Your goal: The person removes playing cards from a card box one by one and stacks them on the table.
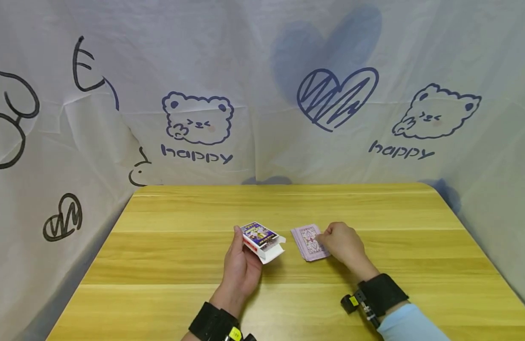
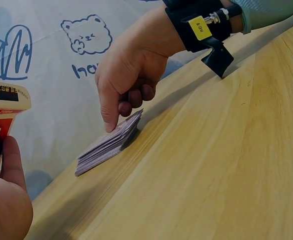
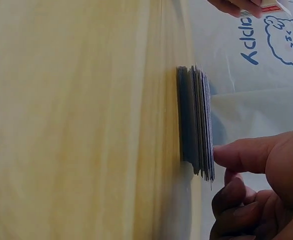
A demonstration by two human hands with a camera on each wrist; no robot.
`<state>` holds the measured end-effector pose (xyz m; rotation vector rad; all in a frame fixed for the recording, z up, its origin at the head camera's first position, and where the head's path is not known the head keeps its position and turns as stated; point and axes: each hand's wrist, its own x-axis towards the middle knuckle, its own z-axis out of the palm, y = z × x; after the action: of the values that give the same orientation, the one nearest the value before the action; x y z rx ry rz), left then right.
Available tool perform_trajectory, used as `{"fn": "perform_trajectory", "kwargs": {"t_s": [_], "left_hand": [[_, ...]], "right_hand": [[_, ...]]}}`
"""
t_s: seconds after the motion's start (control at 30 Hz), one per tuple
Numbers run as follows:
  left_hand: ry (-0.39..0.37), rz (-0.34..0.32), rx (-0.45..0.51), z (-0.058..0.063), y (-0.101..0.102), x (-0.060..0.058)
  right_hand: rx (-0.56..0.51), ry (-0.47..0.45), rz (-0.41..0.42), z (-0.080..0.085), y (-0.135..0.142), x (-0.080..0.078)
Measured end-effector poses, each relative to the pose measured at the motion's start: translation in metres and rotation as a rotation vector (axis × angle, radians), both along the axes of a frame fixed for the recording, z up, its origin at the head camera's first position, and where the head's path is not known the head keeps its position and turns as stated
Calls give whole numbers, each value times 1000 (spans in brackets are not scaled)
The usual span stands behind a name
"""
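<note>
My left hand (image 1: pixel 243 270) grips an open playing-card box (image 1: pixel 260 239), its thumb along one side. The box is white with a purple picture front and red sides, and its flap hangs open toward the right. To the right of it, a deck of playing cards (image 1: pixel 309 244) lies face down on the table, pinkish patterned backs up and edges slightly uneven. My right hand (image 1: pixel 343 241) is at the deck's right side. In the right wrist view its thumb (image 3: pixel 246 155) touches the top card, while the other fingers (image 3: pixel 236 205) are curled beside the deck.
The wood-grain table (image 1: pixel 168 265) has rounded far corners. A white cloth (image 1: pixel 266 161) with drawn bears and hearts hangs behind it and along both sides. Both wrists carry black straps (image 1: pixel 383 293) with small cameras.
</note>
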<state>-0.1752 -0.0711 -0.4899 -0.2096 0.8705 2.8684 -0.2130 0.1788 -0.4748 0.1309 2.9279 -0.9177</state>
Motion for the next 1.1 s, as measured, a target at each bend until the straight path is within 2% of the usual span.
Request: {"fn": "perform_trajectory", "kwargs": {"t_s": [0.13,0.27,0.43,0.53,0.67,0.9,1.1], "left_hand": [[2,-4,5,1,0,0],[-2,-17,16,0,0,1],[-5,-27,24,-2,0,3],[-8,-27,29,-2,0,3],[-1,-35,27,-2,1,4],[52,-65,15,-2,1,7],[119,-92,7,0,2,9]], "right_hand": [[-39,12,-11,2,0,1],[-162,42,-16,17,-6,10],[-367,117,76,49,-28,32],[-455,119,132,60,-42,43],[-520,85,168,57,-56,51],[-490,54,206,42,-69,54],[-487,35,156,34,-73,51]]}}
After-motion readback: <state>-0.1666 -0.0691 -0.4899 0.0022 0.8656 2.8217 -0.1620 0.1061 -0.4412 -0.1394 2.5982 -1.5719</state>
